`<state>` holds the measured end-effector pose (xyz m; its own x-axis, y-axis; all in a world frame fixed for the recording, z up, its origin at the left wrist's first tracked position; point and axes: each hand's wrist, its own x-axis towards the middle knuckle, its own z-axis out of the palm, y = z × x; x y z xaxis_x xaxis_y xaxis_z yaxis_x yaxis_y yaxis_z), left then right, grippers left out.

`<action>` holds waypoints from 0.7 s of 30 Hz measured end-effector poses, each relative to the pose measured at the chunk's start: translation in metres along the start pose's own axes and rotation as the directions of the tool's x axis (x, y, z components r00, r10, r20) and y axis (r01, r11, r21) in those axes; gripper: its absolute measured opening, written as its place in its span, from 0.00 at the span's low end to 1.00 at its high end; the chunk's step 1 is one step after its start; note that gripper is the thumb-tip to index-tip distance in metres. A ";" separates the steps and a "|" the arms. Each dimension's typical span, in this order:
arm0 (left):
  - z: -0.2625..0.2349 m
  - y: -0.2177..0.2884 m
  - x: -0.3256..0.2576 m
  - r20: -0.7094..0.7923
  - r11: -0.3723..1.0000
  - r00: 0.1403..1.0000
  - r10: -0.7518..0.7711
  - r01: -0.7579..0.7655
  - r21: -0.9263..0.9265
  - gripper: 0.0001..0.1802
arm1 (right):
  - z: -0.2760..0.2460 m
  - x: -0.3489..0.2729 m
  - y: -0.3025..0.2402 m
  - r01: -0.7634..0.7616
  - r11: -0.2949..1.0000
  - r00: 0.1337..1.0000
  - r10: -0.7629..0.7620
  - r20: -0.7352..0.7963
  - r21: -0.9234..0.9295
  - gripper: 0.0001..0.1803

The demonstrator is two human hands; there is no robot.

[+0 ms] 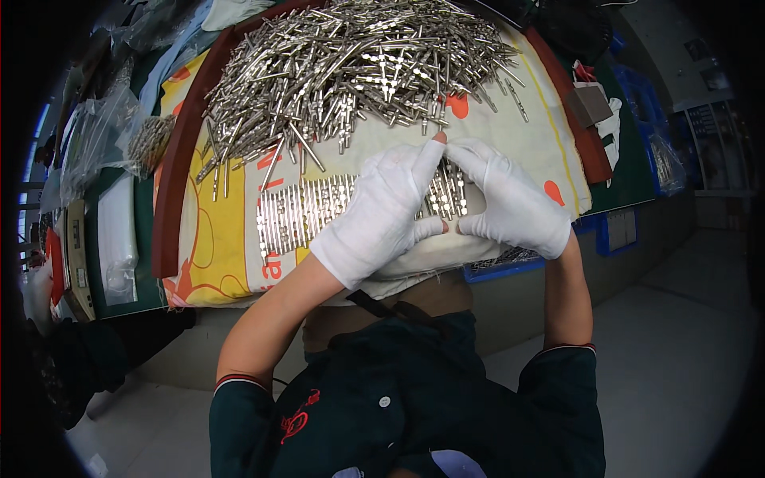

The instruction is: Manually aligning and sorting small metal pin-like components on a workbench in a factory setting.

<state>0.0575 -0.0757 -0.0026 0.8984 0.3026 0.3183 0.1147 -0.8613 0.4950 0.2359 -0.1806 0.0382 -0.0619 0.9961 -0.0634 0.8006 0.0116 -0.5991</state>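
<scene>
A row of slim, shiny metal rods (299, 213) with thicker ribbed sections lies side by side on a printed cloth (231, 267). My left hand (378, 203), in a white glove with bare fingertips showing, arches over the row, its fingers at the rods' far ends and its thumb at the near ends. Facing it, my right hand (510, 195), gloved likewise, spans the row's right end between fingers and thumb. Several rods show in the gap between both hands. The rods under my left palm are hidden. Beyond the row spreads a large heap of loose rods (358, 64).
Reddish-brown rails (179, 183) border the cloth left and right. At left are clear plastic bags (103, 127), a bundle of small metal parts (151, 143) and a white wrapped packet (118, 239). A grey block (588, 106) sits by the right rail. Blue trays (617, 231) stand lower right.
</scene>
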 end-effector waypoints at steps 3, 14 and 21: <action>-0.006 0.001 -0.003 -0.026 0.999 0.999 0.044 -0.045 -0.030 0.54 | 0.006 0.001 0.007 0.134 0.990 0.984 -0.138 -0.109 -0.045 0.41; -0.028 0.006 -0.022 0.271 0.969 0.962 0.044 -0.107 0.224 0.55 | 0.010 -0.015 0.006 0.065 0.998 0.976 -0.060 -0.210 0.016 0.42; -0.021 0.000 -0.009 0.357 0.963 0.915 0.190 -0.244 0.115 0.56 | 0.015 -0.033 0.009 -0.016 0.991 0.967 -0.018 -0.256 -0.130 0.25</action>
<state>0.0407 -0.0696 0.0112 0.9949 -0.0323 0.0961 -0.0604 -0.9502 0.3058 0.2358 -0.2150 0.0228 0.0782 0.9850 0.1535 0.8720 0.0070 -0.4895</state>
